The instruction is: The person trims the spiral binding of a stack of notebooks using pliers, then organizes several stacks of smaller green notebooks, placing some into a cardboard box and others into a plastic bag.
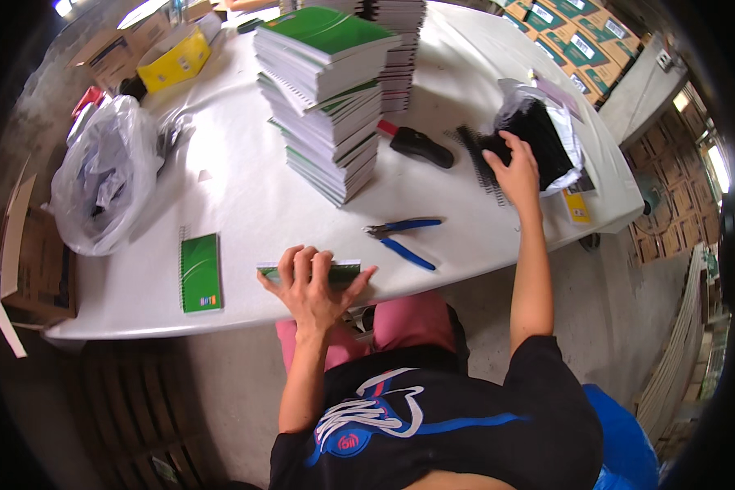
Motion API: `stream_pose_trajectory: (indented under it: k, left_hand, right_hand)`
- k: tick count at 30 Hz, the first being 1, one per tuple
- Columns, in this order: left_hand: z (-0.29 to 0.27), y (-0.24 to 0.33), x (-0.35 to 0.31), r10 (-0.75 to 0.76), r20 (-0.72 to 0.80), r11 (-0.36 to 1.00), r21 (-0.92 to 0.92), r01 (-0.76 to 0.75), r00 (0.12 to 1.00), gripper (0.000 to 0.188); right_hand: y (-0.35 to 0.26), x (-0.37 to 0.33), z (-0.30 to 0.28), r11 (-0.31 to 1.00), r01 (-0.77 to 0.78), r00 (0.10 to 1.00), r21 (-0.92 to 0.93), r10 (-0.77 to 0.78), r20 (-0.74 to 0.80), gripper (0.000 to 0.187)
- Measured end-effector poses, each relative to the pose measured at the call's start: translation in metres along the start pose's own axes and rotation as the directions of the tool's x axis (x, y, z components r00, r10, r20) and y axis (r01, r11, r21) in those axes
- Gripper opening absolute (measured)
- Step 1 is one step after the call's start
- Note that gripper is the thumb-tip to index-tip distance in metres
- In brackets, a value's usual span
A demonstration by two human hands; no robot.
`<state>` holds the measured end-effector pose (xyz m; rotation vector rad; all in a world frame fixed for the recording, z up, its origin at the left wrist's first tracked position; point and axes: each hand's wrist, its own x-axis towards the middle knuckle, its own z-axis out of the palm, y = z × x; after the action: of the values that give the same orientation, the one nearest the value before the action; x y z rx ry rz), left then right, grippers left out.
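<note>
My left hand [306, 282] grips a small green notebook [345, 271] near the table's front edge, fingers over the top and thumb at its right end. The notebook stands edge-up, and my hand hides much of it. Farther right, my right hand [518, 170] reaches over black spiral binding coils [545, 143], its thumb and fingers apart. Those coils lie in an opened plastic bag [578, 155], with several loose ones [480, 155] beside it. Blue-handled cutting pliers [408, 237] lie between my hands. A finished-looking spiral notebook [200, 273] with a green cover lies flat at the left.
A tall stack of green-covered notebooks [327, 114] rises mid-table, with more spiral-bound ones [400, 73] behind. Right of it lies a black and red tool [418, 145]. At the left are a clear plastic bag [106, 175], a yellow box [175, 61] and a cardboard box [37, 261].
</note>
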<state>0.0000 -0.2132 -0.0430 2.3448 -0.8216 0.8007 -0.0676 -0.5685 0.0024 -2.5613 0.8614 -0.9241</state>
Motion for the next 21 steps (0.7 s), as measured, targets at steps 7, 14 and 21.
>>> stream_pose_trajectory:
  k: [7,14,21]
  left_hand:
    - [0.013,0.005,0.0,-0.046,-0.112,0.997,0.054,0.053,0.993,0.059]
    - [0.013,-0.003,-0.005,-0.055,-0.138,0.998,-0.035,0.051,0.989,0.054]
    - [0.011,0.006,0.003,-0.135,-0.15,0.981,-0.162,0.11,0.979,0.046]
  right_hand:
    - [0.016,0.015,0.049,0.941,0.003,0.96,-0.339,0.092,0.264,0.039]
    - [-0.029,0.034,0.008,0.933,-0.023,0.973,-0.36,0.104,0.207,0.024]
    - [-0.041,0.003,-0.007,0.836,-0.103,0.938,0.539,-0.099,0.331,0.023]
